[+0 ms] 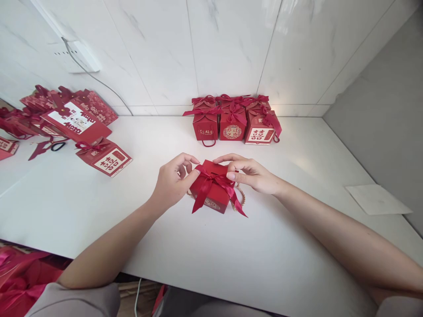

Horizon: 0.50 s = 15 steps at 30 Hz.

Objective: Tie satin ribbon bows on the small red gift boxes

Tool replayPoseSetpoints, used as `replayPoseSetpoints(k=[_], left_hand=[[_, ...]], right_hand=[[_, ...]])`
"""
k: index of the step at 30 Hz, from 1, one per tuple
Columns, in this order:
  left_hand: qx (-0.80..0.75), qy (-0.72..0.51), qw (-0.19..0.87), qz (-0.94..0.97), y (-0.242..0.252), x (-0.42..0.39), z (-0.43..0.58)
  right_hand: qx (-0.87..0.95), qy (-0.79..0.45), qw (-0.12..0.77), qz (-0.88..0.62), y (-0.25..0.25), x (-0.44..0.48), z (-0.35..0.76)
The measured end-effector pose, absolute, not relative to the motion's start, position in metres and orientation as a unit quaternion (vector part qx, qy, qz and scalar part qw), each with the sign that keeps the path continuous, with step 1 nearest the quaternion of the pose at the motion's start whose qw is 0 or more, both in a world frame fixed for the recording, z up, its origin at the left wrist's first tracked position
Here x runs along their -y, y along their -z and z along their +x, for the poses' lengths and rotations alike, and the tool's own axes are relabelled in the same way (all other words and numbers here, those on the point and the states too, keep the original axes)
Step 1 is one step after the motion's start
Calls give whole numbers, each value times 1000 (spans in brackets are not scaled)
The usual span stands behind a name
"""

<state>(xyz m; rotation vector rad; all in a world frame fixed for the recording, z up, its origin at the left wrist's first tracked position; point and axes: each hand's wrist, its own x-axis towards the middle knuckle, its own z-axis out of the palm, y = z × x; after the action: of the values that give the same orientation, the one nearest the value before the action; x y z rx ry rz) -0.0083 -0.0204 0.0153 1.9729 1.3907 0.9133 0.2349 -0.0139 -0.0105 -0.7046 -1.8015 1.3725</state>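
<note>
A small red gift box (211, 193) with a dark red ribbon bow on top sits on the white table (205, 259) in front of me. My left hand (173, 178) pinches the left loop of the bow with thumb and forefinger. My right hand (249, 172) pinches the right side of the bow in the same way. The ribbon tails hang down the box's front. A rope handle shows at the box's right side.
Several finished red boxes with bows (233, 119) stand in a cluster against the back wall. Flat, unfolded red boxes (105, 158) and a stack of them (66, 116) lie at the left. A white sheet (376, 199) lies at the right edge. A wall socket with a cable (82, 57) is upper left.
</note>
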Motion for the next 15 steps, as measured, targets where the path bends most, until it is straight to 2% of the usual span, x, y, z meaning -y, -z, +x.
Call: replayPoseSetpoints(k=[3,6,9,12,15], left_hand=[[-482,-339,242,771,-16,17,-11],[-330,-359,234,841,-19,12,-17],[-199,-347,138,906,-21,4,-26],[-171,-322,27,931,-23,-5,-33],[-163,-296,-32,941,-23,-10,-38]], right_hand=[[699,-542,372,-281,11,13,235],[691,-550,373,-283,13,12,234],[684,-560,376,-279,14,11,235],[679,-569,372,-275,14,11,235],[678,-573,371,-274,15,11,235]])
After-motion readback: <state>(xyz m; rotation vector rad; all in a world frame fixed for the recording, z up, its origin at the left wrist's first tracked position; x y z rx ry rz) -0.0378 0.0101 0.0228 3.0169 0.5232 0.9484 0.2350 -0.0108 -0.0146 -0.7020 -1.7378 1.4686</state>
